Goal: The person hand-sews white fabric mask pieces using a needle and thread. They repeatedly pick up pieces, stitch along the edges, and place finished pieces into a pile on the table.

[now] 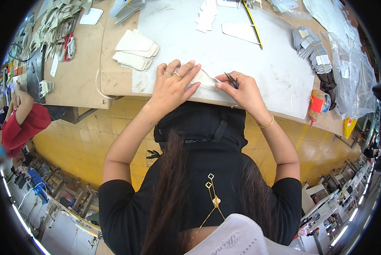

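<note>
My left hand presses flat on a cream cut piece of material lying on a pale work mat at the table's near edge. My right hand pinches the right end of the same piece and also holds a thin dark tool, perhaps tweezers, between its fingers. Both hands touch the piece from either side. Rings are on both hands and a bracelet on each wrist.
A stack of cream cut pieces lies to the left on the wooden table. More pieces and a yellow-black pencil lie farther back. Grey bundles, plastic bags and an orange bottle are right. Another person in red sits left.
</note>
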Tool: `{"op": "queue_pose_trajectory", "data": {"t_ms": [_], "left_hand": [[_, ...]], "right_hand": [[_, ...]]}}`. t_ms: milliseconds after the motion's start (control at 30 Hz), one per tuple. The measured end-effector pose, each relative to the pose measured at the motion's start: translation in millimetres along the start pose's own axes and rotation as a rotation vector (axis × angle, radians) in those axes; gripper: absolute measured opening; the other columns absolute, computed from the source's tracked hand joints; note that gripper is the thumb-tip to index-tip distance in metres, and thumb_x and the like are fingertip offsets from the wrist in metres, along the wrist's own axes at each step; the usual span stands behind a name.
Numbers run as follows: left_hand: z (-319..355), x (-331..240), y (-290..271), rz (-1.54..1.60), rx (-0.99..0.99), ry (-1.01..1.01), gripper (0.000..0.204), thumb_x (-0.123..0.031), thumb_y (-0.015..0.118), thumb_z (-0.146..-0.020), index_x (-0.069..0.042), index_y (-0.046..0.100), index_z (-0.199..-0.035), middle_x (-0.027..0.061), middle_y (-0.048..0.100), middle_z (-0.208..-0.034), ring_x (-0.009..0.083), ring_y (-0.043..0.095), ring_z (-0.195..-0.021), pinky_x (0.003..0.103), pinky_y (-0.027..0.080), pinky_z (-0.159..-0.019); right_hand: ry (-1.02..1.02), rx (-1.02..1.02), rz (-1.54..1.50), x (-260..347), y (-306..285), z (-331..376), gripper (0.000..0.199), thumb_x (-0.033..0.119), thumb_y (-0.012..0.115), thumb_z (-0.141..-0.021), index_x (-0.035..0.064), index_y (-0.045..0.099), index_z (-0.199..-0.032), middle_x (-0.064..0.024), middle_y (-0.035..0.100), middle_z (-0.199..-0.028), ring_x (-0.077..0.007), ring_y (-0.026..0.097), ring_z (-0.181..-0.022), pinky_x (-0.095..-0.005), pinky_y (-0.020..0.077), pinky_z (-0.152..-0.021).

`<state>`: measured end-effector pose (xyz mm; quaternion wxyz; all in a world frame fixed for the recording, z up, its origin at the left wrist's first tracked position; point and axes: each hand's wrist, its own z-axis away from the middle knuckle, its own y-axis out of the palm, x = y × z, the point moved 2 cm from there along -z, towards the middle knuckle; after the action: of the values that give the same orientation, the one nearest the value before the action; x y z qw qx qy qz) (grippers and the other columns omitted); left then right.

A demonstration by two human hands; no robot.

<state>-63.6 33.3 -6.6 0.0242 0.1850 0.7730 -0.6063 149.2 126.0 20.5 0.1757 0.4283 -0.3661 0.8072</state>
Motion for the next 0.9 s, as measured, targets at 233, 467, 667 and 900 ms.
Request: {"op": "queue_pose_trajectory", "data": {"t_ms": [233, 467, 667, 900], "left_hand": [[0.3, -1.2, -0.2, -0.018, 0.005, -0.007, 0.049, -0.034, 0.073, -0.091, -0.016, 0.064, -0.136, 0.0000, 0.062, -0.135, 0.0220, 0.051, -0.115, 0.044, 0.037, -0.096], [1.3, -3.0, 1.1, -0.064, 0.008, -0.004, 0.050, -0.034, 0.072, -0.091, -0.016, 0.063, -0.137, 0.0000, 0.062, -0.135, 0.0227, 0.050, -0.116, 0.045, 0.036, -0.097], [0.1, -5.4, 0.0, -0.085, 0.030, -0.008, 0.048, -0.036, 0.070, -0.093, -0.017, 0.064, -0.136, 0.0008, 0.062, -0.134, 0.0229, 0.050, -0.117, 0.046, 0.038, -0.096], [1.7, -8.9, -1.0, -0.136, 0.075, -0.002, 0.053, -0.031, 0.073, -0.090, -0.027, 0.061, -0.141, 0.0015, 0.058, -0.138, 0.0251, 0.049, -0.118, 0.045, 0.037, -0.099]], "right_hand": [[-0.483, -0.239, 0.434, -0.4, 2.4, 12.4, 0.023, 0.006, 0.076, -0.084, 0.0054, 0.075, -0.107, -0.0075, 0.059, -0.081, -0.0216, 0.062, -0.063, -0.0321, 0.0497, -0.056], [-0.574, -0.240, 0.631, -4.4, 7.2, 17.2, 0.043, -0.004, 0.073, -0.072, 0.0099, 0.073, -0.113, -0.0068, 0.055, -0.082, -0.0231, 0.061, -0.060, -0.0352, 0.0518, -0.056], [-0.581, -0.238, 0.691, -2.9, 10.6, 18.2, 0.045, -0.003, 0.069, -0.074, 0.0110, 0.072, -0.117, -0.0062, 0.051, -0.081, -0.0218, 0.057, -0.057, -0.0340, 0.0500, -0.053], [-0.574, -0.178, 0.772, -0.4, 11.5, 21.5, 0.035, 0.005, 0.064, -0.084, 0.0038, 0.070, -0.118, -0.0065, 0.052, -0.086, -0.0176, 0.063, -0.064, -0.0314, 0.0520, -0.056]]}}
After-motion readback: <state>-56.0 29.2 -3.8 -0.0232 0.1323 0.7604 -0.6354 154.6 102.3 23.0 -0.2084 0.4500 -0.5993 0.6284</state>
